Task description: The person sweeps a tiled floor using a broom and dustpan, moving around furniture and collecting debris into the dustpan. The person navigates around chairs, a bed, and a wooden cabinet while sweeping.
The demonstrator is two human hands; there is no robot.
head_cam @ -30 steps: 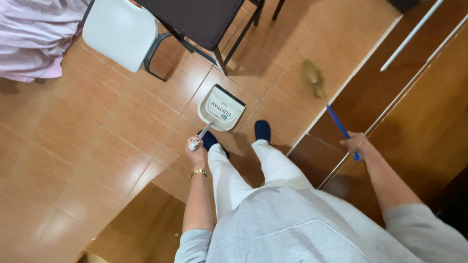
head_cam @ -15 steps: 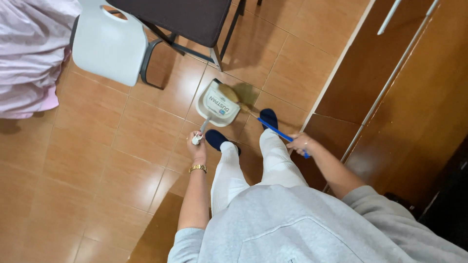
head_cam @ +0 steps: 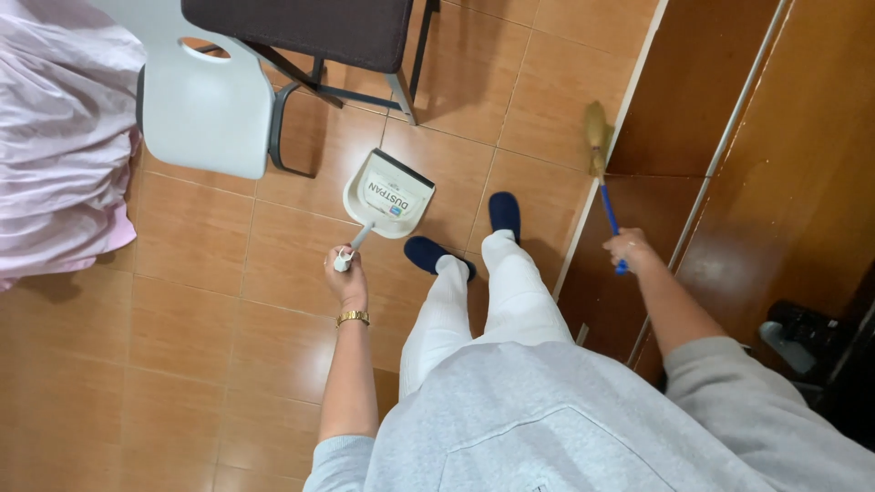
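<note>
The left hand (head_cam: 346, 282) is clenching the handle of a cream dustpan (head_cam: 387, 194), its pan lying on the tiled floor (head_cam: 182, 328) just ahead of the fingers, mouth outward to catch dirt. The right hand (head_cam: 631, 251) is gripping a blue-handled broom (head_cam: 602, 164), bristles reaching beyond the fingers along the wooden wall base (head_cam: 693, 109).

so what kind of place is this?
Probably a room in a home, though not certain. The floor is brown tile, two chairs, a white chair and a dark chair, stand close by, and pink bedding shows at the left edge.
</note>
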